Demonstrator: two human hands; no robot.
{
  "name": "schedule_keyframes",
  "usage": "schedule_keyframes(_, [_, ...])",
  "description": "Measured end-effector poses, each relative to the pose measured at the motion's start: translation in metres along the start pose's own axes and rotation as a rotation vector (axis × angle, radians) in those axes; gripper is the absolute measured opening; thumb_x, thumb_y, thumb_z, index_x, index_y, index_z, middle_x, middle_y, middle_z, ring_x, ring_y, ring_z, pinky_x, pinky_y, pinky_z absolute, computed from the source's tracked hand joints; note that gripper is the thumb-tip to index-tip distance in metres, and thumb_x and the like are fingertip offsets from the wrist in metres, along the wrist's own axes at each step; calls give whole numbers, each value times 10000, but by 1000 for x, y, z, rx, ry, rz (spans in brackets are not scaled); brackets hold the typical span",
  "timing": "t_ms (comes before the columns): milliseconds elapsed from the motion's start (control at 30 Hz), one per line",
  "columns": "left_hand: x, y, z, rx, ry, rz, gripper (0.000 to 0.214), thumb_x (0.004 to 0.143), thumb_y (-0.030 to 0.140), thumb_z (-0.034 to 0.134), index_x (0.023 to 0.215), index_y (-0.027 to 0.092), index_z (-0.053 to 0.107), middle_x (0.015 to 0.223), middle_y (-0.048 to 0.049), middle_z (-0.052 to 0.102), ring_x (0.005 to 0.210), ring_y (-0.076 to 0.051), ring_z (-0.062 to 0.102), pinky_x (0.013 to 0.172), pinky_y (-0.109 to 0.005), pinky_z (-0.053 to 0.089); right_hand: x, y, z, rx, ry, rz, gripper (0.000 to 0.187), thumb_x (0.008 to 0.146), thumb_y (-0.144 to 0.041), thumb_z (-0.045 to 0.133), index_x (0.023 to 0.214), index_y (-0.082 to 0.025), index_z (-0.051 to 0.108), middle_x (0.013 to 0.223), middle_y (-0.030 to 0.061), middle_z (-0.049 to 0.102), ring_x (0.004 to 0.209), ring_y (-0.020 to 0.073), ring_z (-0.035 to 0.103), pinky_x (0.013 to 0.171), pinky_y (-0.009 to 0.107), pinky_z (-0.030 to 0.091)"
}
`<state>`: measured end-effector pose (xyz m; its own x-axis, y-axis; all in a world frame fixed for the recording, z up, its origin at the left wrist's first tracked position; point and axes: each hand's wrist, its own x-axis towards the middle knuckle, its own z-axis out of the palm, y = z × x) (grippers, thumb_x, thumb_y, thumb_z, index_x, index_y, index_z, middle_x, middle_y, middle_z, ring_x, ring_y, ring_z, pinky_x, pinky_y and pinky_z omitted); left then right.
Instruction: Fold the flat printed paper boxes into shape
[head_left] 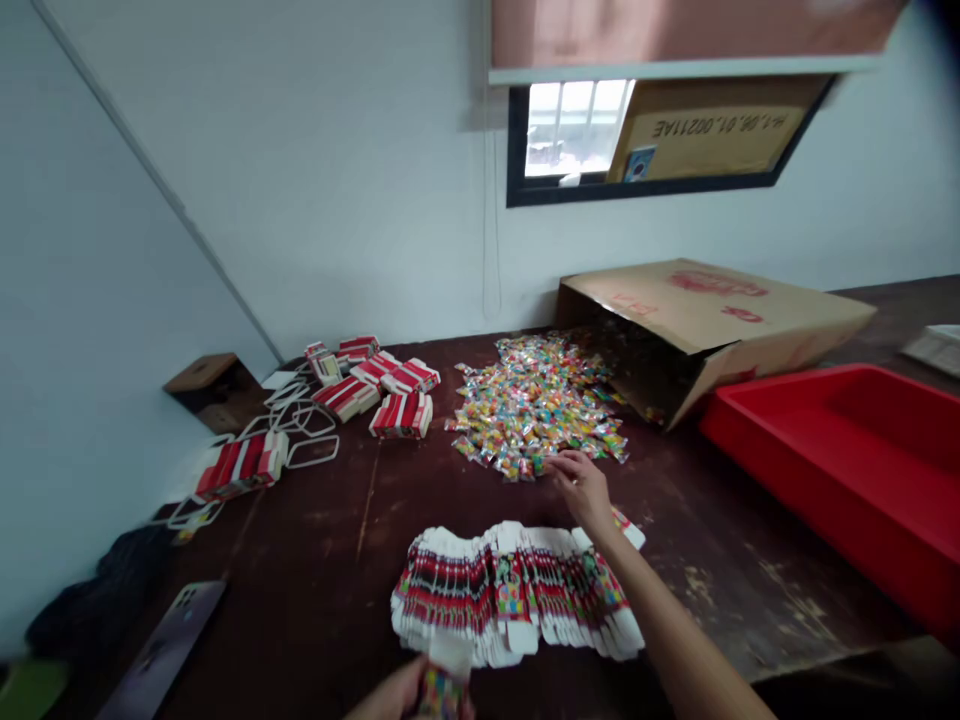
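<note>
Right grip (581,487) on glossy, multicoloured sweets (534,402)

Small packing workshop: candy heap (536,405) spilling from carton (705,320), flat-box stacks (517,590), red tray (847,450).

The right arm stretches forward from the near right, bare forearm angled toward the far left, wrist straight. The right hand (581,487) is palm down, fingers curled loosely at their tips. The left hand (401,695) sits at the near edge, mostly cut off, fingers closed.
</note>
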<state>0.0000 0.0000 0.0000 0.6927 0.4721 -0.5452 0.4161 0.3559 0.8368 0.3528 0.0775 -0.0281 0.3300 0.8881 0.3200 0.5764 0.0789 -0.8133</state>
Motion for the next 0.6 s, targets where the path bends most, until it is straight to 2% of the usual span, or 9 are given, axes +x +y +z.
schedule_keyframes(100, [21, 7, 18, -300, 138, 116, 518, 781, 432, 617, 1230, 194, 516, 1108, -117, 606, 1009, -291, 598, 670, -362, 549, -43, -40, -10, 139, -164, 50, 303, 907, -412, 525, 962, -180, 713, 907, 80, 720, 811, 205, 665, 728, 317, 533])
schedule_keyframes(167, [39, 17, 29, -380, 144, 171, 553, 771, 326, 655, 1281, 208, 475, 1165, -111, 580, 1056, -278, 573, 713, -369, 569, -68, -71, -12, 264, -348, 60, 264, 900, -404, 560, 925, -193, 716, 818, 47, 726, 727, 178, 659, 657, 276, 516])
schedule_keyframes(200, [46, 22, 34, -398, 133, 191, 575, 769, 307, 662, 1301, 221, 459, 1189, -108, 569, 1037, -265, 575, 703, -363, 577, -77, -85, -12, 286, -392, 49, 236, 895, -388, 575, 897, -200, 717, 795, 37, 721, 713, 172, 649, 651, 272, 503])
schedule_keyframes(267, [55, 31, 42, -390, 79, 210, 642, 776, 283, 664, 1361, 245, 403, 1169, -94, 575, 980, -235, 589, 683, -346, 583, -87, -103, -12, 216, -344, -4, 189, 887, -349, 598, 838, -202, 706, 783, 37, 704, 730, 177, 625, 686, 291, 475])
schedule_keyframes(367, [56, 36, 48, -353, 15, 214, 682, 804, 267, 634, 1414, 237, 331, 1028, -70, 611, 922, -213, 605, 650, -307, 575, -86, -110, -13, -7, -191, -138, 171, 892, -312, 596, 784, -200, 667, 763, 39, 670, 767, 193, 578, 767, 349, 425])
schedule_keyframes(433, [51, 35, 47, -342, 18, 207, 697, 810, 263, 622, 1428, 229, 303, 1021, -70, 607, 912, -212, 609, 630, -294, 572, -85, -108, -12, -69, -224, -237, 152, 897, -302, 595, 798, -210, 664, 800, 42, 666, 844, 213, 560, 853, 399, 390])
schedule_keyframes(500, [47, 32, 45, -322, 54, 201, 716, 789, 268, 646, 1423, 222, 314, 1083, -83, 588, 900, -209, 606, 603, -288, 571, -90, -106, -10, -71, -308, -305, 128, 895, -302, 601, 829, -233, 685, 972, 58, 668, 1000, 245, 533, 937, 442, 349])
schedule_keyframes(567, [44, 30, 42, -292, 110, 200, 709, 768, 306, 679, 1396, 208, 365, 1116, -92, 579, 881, -204, 598, 570, -269, 558, -98, -105, -7, 24, -379, -268, 149, 910, -313, 574, 864, -251, 701, 1200, 64, 599, 1122, 257, 495, 975, 445, 347])
schedule_keyframes(600, [43, 29, 41, -284, 133, 198, 685, 774, 347, 679, 1380, 200, 393, 1107, -95, 588, 873, -202, 596, 561, -262, 549, -103, -104, -5, 115, -379, -195, 171, 920, -324, 554, 869, -247, 697, 1246, 65, 566, 1117, 246, 507, 958, 424, 379])
